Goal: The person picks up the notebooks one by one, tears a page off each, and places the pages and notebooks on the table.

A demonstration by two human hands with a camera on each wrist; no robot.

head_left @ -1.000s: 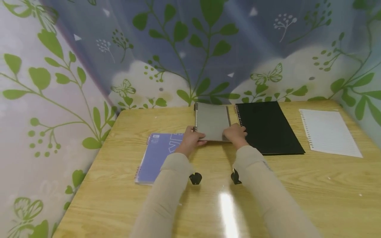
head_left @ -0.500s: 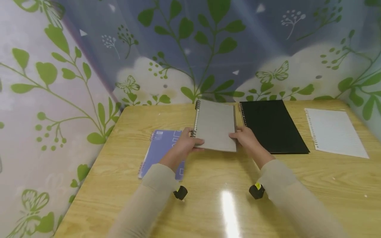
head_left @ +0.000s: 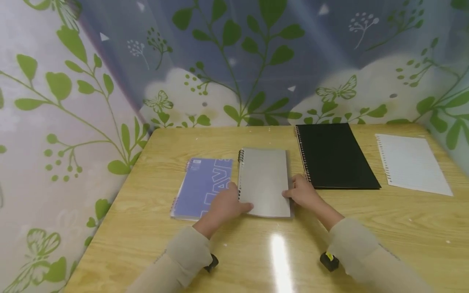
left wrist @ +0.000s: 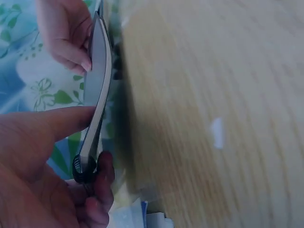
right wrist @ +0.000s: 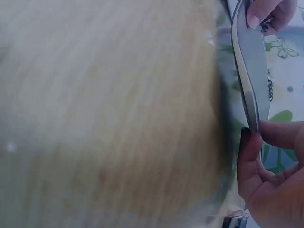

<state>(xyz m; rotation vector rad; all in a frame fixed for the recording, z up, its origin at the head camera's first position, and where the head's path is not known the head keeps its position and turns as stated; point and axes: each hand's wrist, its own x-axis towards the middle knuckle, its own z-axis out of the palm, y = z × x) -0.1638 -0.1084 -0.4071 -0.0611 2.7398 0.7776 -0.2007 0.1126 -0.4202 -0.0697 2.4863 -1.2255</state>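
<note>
The left hand (head_left: 223, 206) pinches the spiral edge of the grey notebook (head_left: 264, 182), fingers (left wrist: 99, 175) curled under and thumb on the cover. The right hand (head_left: 302, 194) grips the opposite edge the same way. The notebook sits low over the wooden surface (head_left: 384, 228), between a purple notebook (head_left: 199, 187) and a black notebook (head_left: 335, 156); a loose lined sheet (head_left: 412, 162) lies farther right.

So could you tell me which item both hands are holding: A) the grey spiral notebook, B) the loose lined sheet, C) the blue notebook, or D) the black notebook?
A: the left hand and right hand grip opposite edges of the grey spiral notebook.
</note>
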